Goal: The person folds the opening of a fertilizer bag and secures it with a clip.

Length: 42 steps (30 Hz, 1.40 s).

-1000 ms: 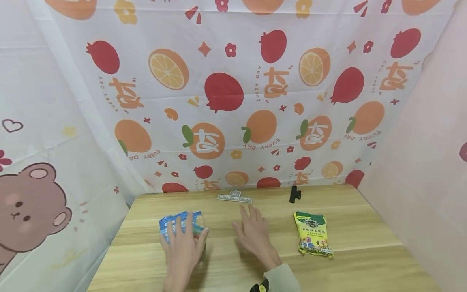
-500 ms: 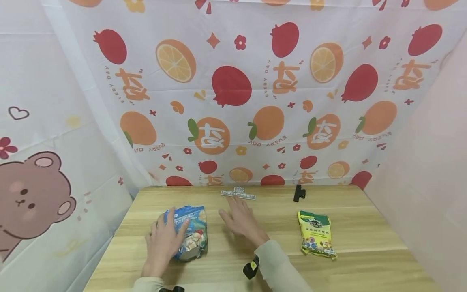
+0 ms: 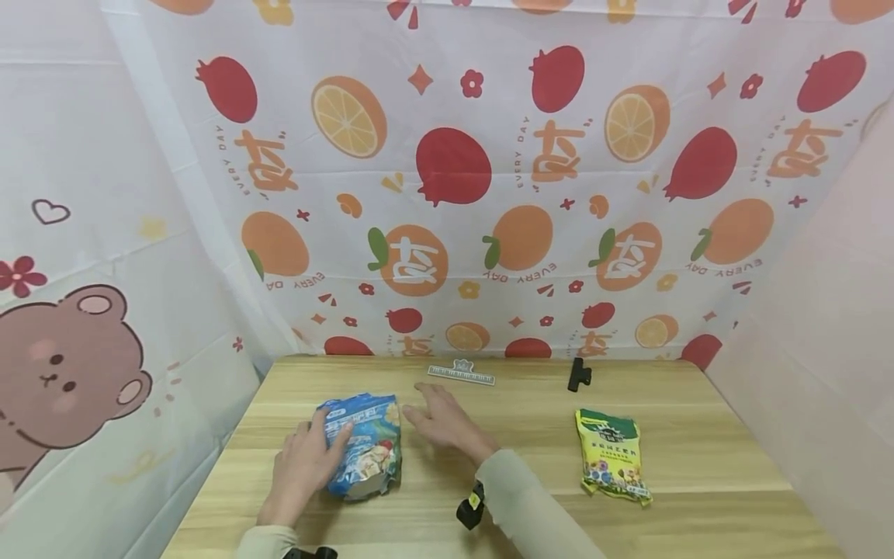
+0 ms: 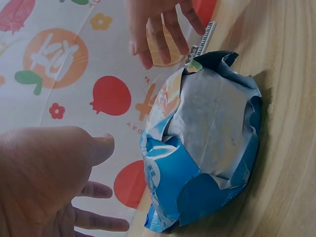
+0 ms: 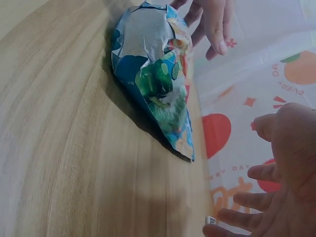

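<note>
Blue bag (image 3: pixel 370 442), glossy crinkled film; yellow packet (image 3: pixel 611 456), glossy; table (image 3: pixel 684 458), smooth grained wood; backdrop (image 3: pixel 503 175), matt cloth.

Wooden table (image 3: pixel 705 458), blue bag (image 3: pixel 366 446) on it, white piano-key clip (image 3: pixel 461 375), black clip (image 3: pixel 577 375), yellow-green packet (image 3: pixel 613 456)

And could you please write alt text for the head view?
A person's left grip and right grip flank a blue bag on a wooden table. Farther back lie a white clip and a black clip, with a yellow bag to the right.
</note>
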Tool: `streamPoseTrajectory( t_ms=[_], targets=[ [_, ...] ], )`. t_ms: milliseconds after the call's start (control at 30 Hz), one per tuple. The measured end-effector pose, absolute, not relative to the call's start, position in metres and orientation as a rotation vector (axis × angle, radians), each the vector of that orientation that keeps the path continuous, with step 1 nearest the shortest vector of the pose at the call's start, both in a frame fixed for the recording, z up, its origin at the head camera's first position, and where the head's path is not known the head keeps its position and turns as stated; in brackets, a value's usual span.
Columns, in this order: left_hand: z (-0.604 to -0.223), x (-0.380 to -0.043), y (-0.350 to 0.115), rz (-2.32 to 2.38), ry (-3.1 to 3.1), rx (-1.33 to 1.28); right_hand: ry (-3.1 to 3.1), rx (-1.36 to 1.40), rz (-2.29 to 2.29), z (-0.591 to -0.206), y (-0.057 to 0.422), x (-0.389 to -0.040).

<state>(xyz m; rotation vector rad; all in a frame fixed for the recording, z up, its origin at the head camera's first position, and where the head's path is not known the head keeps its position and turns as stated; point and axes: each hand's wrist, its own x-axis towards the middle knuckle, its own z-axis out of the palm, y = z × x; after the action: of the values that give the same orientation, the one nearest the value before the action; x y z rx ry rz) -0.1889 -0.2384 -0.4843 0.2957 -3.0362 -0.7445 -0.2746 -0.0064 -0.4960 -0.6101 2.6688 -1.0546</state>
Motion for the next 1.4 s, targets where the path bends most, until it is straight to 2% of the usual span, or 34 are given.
streamPoseTrajectory(
  t_ms=[733,1400],
  targets=[
    [-0.492,-0.190,-0.246,-0.999,-3.048,0.286,2.338,-0.571,-1.193,-0.500,-0.030,-0.267],
    [-0.496,-0.186,-0.248,-1.245,-2.999,0.360,2.114,-0.360,-1.369,-0.500,-0.036,-0.260]
  ],
)
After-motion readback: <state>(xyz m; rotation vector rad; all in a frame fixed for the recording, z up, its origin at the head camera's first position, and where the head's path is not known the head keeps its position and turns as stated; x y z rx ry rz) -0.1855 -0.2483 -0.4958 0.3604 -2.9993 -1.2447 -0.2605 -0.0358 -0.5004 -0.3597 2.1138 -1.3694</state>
